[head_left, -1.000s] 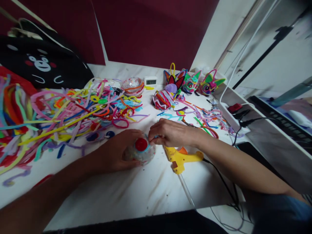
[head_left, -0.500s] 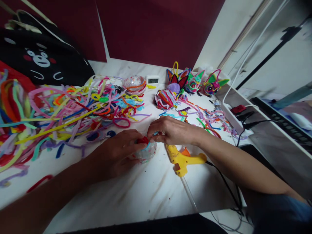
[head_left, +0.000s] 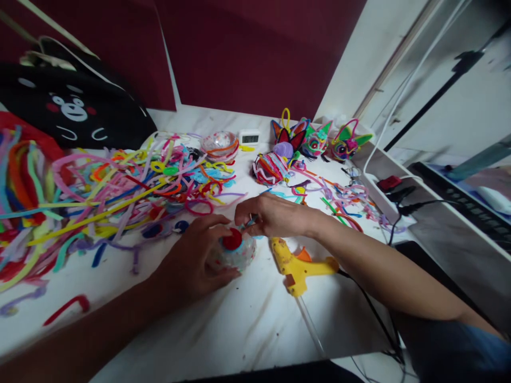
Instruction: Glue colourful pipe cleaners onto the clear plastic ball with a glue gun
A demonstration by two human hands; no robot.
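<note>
My left hand is wrapped round the left side of a clear, speckled plastic dome, its thumb low on the near side. On top of the dome sits a red fuzzy disc with a light blue edge. Close by the disc's right side, the fingers of my right hand are pinched round a light blue pipe cleaner, mostly hidden by them. A yellow glue gun with a clear glue stick lies on the table to the right of the dome, under my right forearm.
A heap of colourful pipe cleaners covers the left side. At the back are another clear bowl, a small digital clock, a striped ball and finished animal-faced ornaments. A power strip with cables borders the right.
My left fingers have shifted off the red disc to the dome's side, so the disc shows more fully. The right hand has moved slightly left, still pinching. The view has tilted slightly.
</note>
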